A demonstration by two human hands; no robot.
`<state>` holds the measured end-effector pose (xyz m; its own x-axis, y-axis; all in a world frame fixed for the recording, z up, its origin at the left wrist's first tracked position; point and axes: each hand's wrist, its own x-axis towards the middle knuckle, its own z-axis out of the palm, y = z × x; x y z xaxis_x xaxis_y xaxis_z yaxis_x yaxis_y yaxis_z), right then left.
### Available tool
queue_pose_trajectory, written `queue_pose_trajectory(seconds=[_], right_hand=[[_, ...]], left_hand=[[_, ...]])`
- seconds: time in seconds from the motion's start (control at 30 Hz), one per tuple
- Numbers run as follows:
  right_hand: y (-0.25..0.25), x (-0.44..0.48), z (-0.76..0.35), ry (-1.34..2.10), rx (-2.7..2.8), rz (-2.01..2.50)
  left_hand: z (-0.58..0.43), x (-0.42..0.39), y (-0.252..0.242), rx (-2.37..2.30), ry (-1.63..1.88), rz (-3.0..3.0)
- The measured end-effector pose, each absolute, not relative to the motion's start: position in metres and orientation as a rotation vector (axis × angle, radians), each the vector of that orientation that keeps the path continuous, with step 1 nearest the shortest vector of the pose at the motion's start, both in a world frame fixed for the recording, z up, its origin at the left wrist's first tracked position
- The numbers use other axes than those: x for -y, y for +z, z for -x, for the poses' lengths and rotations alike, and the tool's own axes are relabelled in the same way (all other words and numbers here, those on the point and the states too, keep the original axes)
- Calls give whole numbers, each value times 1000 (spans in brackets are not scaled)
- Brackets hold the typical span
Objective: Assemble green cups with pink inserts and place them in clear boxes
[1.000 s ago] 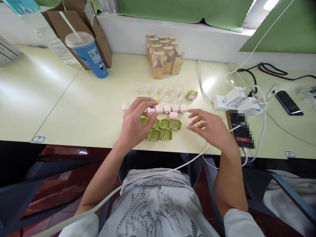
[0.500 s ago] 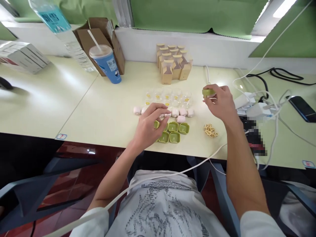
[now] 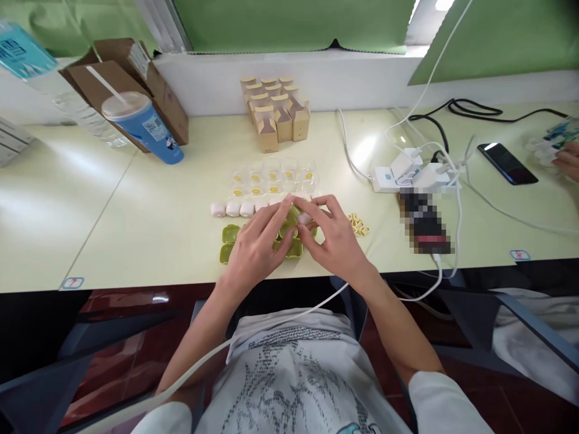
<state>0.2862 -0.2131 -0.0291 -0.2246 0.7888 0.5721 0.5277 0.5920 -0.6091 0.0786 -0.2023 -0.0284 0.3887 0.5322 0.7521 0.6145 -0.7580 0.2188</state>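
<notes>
My left hand (image 3: pixel 259 242) and my right hand (image 3: pixel 338 240) meet over the table, fingertips closed around a small green square case (image 3: pixel 289 222). A pale pinkish piece (image 3: pixel 303 218) shows at the case, by my right fingers; whether it sits inside cannot be made out. Beneath and beside my hands lie several more green cups (image 3: pixel 230 233), partly hidden. Behind them runs a row of pale pink rounded blocks (image 3: pixel 233 209), its right part covered by my fingers. Farther back stand clear plastic covers (image 3: pixel 272 172) with yellow marks. Yellow rings (image 3: pixel 359 225) lie in a pile right of my right hand.
Small open cardboard boxes (image 3: pixel 275 120) stand by the wall. At left are a blue cup with a straw (image 3: pixel 151 128), a brown carton (image 3: pixel 169 99) and a water bottle (image 3: pixel 85 108). A power strip (image 3: pixel 386 179), cables and a phone (image 3: pixel 507 163) lie right. Another person's hand (image 3: pixel 569 161) shows far right.
My right hand has brought the green case left and toward me, to my left hand, which now also grips it. The view has shifted right, showing another person's hand.
</notes>
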Motion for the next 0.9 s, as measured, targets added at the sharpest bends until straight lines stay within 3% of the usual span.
queue_pose_trajectory(seconds=[0.23,0.9], right_hand=[[-34,216,-274,310,1799,996],[-27,222,-272,19,1919,811]], left_hand=[[-84,200,-29,862,-1193,2309],[-81,206,-28,840,-1543,2176]])
